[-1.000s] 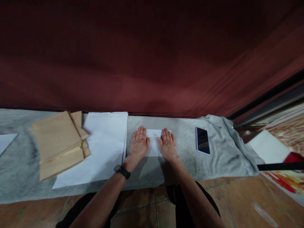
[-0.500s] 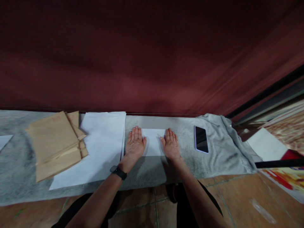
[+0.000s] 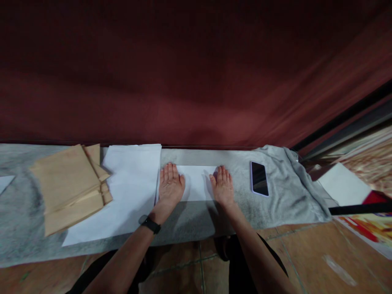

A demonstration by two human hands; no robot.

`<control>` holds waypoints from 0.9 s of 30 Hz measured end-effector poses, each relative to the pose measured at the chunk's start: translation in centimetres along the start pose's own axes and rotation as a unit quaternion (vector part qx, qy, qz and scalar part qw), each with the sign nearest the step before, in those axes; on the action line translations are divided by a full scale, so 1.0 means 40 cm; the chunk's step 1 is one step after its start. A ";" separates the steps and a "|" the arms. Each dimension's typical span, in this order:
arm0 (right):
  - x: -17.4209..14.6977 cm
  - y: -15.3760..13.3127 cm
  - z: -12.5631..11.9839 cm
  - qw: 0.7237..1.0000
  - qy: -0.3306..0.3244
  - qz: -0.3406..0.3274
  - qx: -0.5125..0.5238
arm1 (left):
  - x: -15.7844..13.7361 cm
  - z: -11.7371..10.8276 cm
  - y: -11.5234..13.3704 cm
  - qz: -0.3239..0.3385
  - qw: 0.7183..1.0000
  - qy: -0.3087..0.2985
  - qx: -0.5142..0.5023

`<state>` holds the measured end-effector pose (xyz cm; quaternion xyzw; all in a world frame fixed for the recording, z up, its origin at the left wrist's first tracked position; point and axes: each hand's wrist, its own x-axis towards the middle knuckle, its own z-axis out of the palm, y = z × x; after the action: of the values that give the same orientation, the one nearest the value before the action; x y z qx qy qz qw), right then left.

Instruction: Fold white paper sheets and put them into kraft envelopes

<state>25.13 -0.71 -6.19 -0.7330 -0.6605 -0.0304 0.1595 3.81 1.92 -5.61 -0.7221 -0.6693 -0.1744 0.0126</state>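
A white sheet of paper, perhaps folded, lies flat on the grey cloth in front of me. My left hand rests palm up or on its edge at the paper's left end, fingers stretched out and thumb apart. At the right end lies my right hand, likewise with straight fingers pointing away from me. Neither hand grips anything; each covers part of the paper's end. Beside my left hand is a stack of large white sheets.
Brown paper envelopes lie over the white stack at the left. A phone with a purple edge lies right of my right hand. A dark red curtain-like surface rises behind the cloth. Tiled floor shows below.
My hands have moved apart, the left slightly leftward and the right slightly rightward, showing more of the paper between them. The view has shifted a little.
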 end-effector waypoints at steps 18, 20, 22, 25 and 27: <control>-0.005 -0.133 0.001 0.983 -0.078 -0.118 0.113 | -0.023 0.020 0.078 0.199 0.977 -0.075 0.017; 0.000 -0.137 0.002 0.986 -0.076 -0.113 0.100 | -0.016 0.015 0.075 0.198 0.977 -0.079 0.021; 0.003 -0.143 0.002 0.987 -0.072 -0.110 0.088 | -0.010 0.010 0.073 0.193 0.977 -0.084 0.023; 0.004 -0.148 0.003 0.989 -0.063 -0.108 0.074 | -0.004 0.007 0.072 0.184 0.978 -0.092 0.022; 0.004 -0.146 0.006 0.991 -0.056 -0.105 0.067 | -0.002 0.004 0.071 0.172 0.980 -0.094 0.019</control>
<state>19.39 -0.02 -5.26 -0.6476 -0.7425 0.0380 0.1668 6.62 1.61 -5.18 -0.8393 -0.5364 -0.0879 -0.0065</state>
